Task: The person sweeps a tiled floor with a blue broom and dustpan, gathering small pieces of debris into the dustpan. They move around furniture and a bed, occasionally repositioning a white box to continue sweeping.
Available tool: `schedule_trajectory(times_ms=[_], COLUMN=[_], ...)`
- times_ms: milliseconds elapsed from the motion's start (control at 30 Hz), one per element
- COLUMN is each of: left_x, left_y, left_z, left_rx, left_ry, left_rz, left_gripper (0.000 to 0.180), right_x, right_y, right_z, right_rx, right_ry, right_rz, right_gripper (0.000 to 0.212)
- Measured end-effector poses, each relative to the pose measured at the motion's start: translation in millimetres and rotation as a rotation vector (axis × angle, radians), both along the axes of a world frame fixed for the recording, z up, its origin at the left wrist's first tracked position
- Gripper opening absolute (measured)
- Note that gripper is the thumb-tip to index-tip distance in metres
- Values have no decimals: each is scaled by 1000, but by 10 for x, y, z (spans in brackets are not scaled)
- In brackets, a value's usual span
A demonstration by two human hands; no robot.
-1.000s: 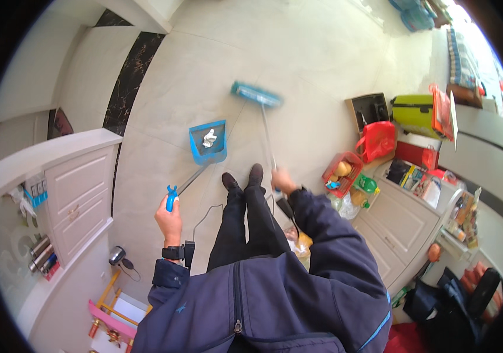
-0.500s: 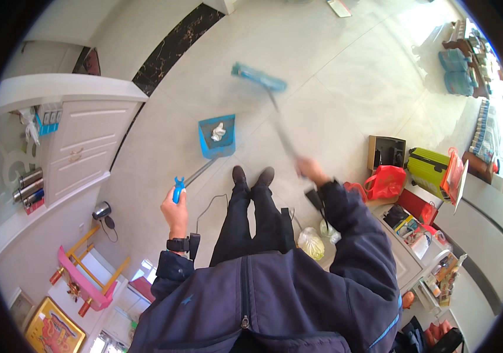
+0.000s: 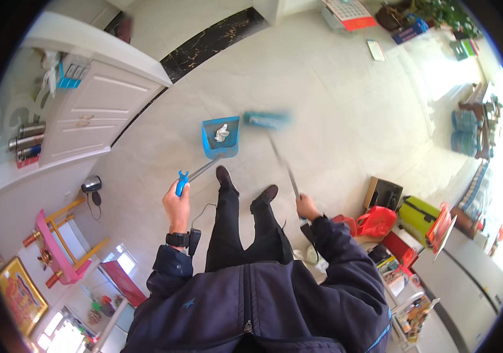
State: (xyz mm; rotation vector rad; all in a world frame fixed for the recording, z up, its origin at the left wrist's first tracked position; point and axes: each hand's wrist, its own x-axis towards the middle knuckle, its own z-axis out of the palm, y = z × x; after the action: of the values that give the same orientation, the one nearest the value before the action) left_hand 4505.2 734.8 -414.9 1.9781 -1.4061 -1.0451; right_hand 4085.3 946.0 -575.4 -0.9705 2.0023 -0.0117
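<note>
My left hand [image 3: 176,206] is closed round the blue-topped handle of a long-handled dustpan [image 3: 229,150]. Its blue pan rests on the floor ahead of my feet, with a crumpled white tissue [image 3: 222,133] lying inside. In my right hand [image 3: 307,207] is the grey stick of a broom [image 3: 267,120], fingers wrapped round it. The broom's blue-green head, smeared by motion, is just to the right of the pan and apart from it. Whether its bristles touch the floor I cannot tell.
A white cabinet [image 3: 104,94] stands on the left, a steel kettle [image 3: 91,184] below it. At right are an open cardboard box [image 3: 382,194], a red bag [image 3: 376,222] and a lime-green case [image 3: 414,219]. A flat white item [image 3: 375,50] lies on the far floor. Water jugs [image 3: 464,132] stand far right.
The broom head has come nearer, down toward the dustpan's right side, and my right hand has moved lower. My left foot has stepped forward and left. The tissue stays in the pan.
</note>
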Motion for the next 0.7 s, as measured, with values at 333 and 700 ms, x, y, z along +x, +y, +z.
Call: schedule_trajectory(times_ms=[333, 700], left_x=[489, 565], left_y=[-1038, -1983], left_z=[-251, -472], left_rx=[-56, -15], left_ry=[45, 61], left_rz=[-31, -87], left_gripper=[20, 26], right_x=[1033, 696], right_y=[-1309, -3924], right_z=[1650, 737], right_rx=[139, -340], right_ry=[-287, -296], right_rz=[-690, -495], right_gripper=[17, 20])
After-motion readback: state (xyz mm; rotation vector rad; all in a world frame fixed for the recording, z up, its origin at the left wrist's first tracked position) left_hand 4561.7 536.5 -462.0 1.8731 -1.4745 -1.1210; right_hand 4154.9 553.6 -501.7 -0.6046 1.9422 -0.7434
